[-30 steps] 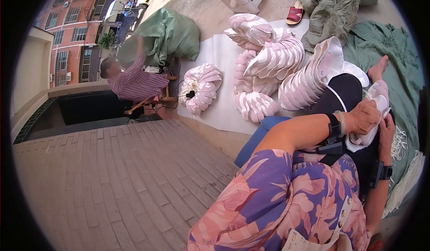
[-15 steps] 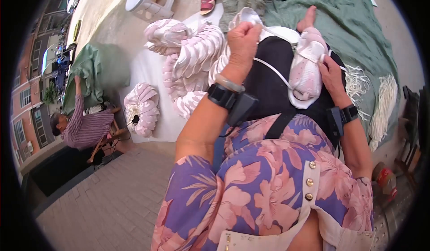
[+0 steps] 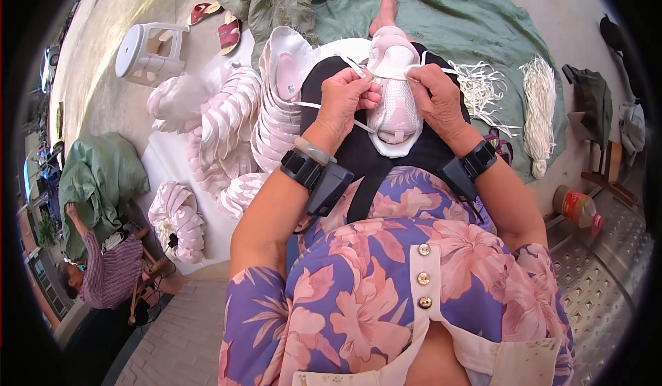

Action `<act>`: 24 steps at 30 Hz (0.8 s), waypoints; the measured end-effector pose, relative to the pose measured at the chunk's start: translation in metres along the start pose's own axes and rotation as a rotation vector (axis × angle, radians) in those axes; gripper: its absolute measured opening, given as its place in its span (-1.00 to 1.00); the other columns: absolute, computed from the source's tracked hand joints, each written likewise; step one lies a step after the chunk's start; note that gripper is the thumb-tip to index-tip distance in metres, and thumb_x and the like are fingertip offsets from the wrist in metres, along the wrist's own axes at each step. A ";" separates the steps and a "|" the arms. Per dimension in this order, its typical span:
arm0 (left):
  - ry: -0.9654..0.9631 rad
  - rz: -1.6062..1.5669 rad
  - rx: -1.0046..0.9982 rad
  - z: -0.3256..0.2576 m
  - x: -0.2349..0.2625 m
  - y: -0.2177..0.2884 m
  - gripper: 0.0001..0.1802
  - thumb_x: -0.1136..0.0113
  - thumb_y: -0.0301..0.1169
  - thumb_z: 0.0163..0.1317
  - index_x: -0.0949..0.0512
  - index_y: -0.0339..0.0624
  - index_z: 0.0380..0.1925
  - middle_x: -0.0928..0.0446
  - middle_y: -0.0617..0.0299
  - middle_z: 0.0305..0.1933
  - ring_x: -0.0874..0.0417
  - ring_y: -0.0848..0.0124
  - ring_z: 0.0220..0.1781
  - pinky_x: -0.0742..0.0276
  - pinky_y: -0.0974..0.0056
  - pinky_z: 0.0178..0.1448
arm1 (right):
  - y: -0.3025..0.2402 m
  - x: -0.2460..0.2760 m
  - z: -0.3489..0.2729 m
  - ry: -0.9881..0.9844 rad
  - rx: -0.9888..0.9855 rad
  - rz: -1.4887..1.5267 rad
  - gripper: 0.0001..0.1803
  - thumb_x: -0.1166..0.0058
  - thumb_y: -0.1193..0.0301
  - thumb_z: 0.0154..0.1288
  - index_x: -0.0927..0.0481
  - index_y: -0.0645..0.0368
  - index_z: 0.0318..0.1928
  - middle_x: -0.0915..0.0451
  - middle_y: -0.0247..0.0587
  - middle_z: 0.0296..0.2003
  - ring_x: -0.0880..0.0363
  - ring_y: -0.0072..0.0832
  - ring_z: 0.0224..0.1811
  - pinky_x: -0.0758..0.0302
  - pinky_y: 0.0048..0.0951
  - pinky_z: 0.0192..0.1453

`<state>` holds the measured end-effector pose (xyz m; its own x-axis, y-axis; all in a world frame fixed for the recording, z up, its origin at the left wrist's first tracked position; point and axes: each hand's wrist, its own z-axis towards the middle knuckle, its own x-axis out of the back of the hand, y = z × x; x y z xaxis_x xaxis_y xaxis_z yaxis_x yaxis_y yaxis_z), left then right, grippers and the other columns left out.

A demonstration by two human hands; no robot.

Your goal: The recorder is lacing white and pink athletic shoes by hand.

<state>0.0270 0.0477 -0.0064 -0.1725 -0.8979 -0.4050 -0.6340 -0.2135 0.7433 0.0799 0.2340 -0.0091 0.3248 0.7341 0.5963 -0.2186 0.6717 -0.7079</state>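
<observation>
A pink-and-white shoe [image 3: 393, 89] lies on my lap, toe pointing away from me. My left hand [image 3: 345, 96] is at its left side, fingers pinched on a white lace [image 3: 358, 69] that runs across the shoe. My right hand [image 3: 438, 96] grips the shoe's right side and holds the other end of the lace. Both wrists wear black bands. Rows of stacked pink-and-white shoes [image 3: 227, 120] lie on a white sheet to my left.
Bundles of white laces [image 3: 541, 103] lie on a green cloth [image 3: 476, 21] to the right. A white plastic stool [image 3: 148, 52] and red sandals [image 3: 227, 31] stand at the back left. A person in a striped shirt [image 3: 110, 276] sits low left. A bottle [image 3: 576, 207] stands at right.
My head has turned from the brick floor at left down to my lap. Both hands have come together on the shoe and now hold its lace.
</observation>
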 end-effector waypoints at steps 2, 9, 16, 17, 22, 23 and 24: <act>0.005 0.005 -0.015 0.003 -0.003 -0.002 -0.89 -0.10 -0.44 0.18 -0.48 -0.26 -0.43 -0.56 0.18 -0.48 -0.56 0.53 -0.56 -0.49 0.52 -0.52 | -0.009 0.000 0.002 -0.082 0.108 -0.065 -0.86 -0.07 0.49 0.00 -0.53 0.10 -0.34 -0.51 -0.26 -0.41 -0.51 -0.29 -0.39 -0.38 -0.34 -0.33; 0.097 0.423 -0.180 0.004 -0.009 -0.008 -0.83 -0.10 -0.41 0.18 -0.48 -0.24 -0.56 -0.48 0.31 -0.63 -0.44 0.64 -0.66 -0.35 0.55 -0.59 | -0.006 0.005 0.004 -0.267 0.318 -0.189 -0.75 -0.12 0.38 -0.06 -0.55 0.02 -0.26 -0.40 -0.35 -0.47 -0.42 -0.43 -0.38 -0.23 -0.39 -0.29; 0.153 0.437 -0.330 0.014 -0.014 -0.017 -0.79 -0.10 -0.39 0.18 -0.46 -0.21 -0.60 -0.40 0.39 -0.70 -0.33 0.69 -0.71 -0.21 0.53 -0.65 | -0.004 0.000 0.002 -0.268 0.301 -0.267 -0.66 -0.16 0.32 -0.07 -0.54 0.01 -0.19 -0.37 -0.35 -0.44 -0.41 -0.44 -0.35 -0.21 -0.39 -0.28; 0.152 0.441 -0.325 0.015 -0.015 -0.017 -0.79 -0.10 -0.39 0.18 -0.46 -0.21 -0.60 -0.40 0.39 -0.70 -0.33 0.69 -0.71 -0.21 0.53 -0.65 | -0.003 0.000 0.001 -0.249 0.298 -0.256 -0.65 -0.16 0.32 -0.07 -0.53 0.01 -0.18 -0.37 -0.34 -0.43 -0.41 -0.43 -0.35 -0.22 -0.38 -0.27; 0.241 0.747 -0.578 0.024 -0.013 -0.023 -0.78 -0.13 -0.42 0.11 -0.44 -0.27 -0.65 -0.40 0.28 -0.76 -0.40 0.53 -0.72 -0.29 0.40 -0.61 | -0.001 -0.003 0.003 -0.260 0.242 -0.237 -0.62 -0.18 0.30 -0.08 -0.52 0.01 -0.16 -0.38 -0.31 -0.42 -0.42 -0.40 -0.34 -0.24 -0.36 -0.24; 0.238 0.749 -0.576 0.026 -0.015 -0.023 -0.78 -0.13 -0.42 0.11 -0.44 -0.27 -0.65 -0.40 0.28 -0.76 -0.40 0.53 -0.72 -0.29 0.40 -0.61 | 0.001 -0.004 0.002 -0.255 0.232 -0.230 -0.62 -0.18 0.29 -0.08 -0.52 0.00 -0.17 -0.38 -0.31 -0.42 -0.42 -0.39 -0.34 -0.26 -0.36 -0.26; 0.229 0.928 -0.736 0.028 -0.016 -0.022 -0.81 -0.14 -0.44 0.06 -0.44 -0.28 -0.64 -0.41 0.18 -0.74 -0.44 0.41 -0.71 -0.32 0.34 -0.58 | 0.003 -0.004 0.003 -0.250 0.223 -0.223 -0.63 -0.18 0.28 -0.09 -0.52 0.00 -0.17 -0.38 -0.30 -0.42 -0.43 -0.38 -0.35 -0.27 -0.36 -0.27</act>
<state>0.0224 0.0772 -0.0307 -0.1495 -0.8571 0.4930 0.2555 0.4482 0.8566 0.0754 0.2334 -0.0132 0.1592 0.5508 0.8193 -0.3710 0.8024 -0.4674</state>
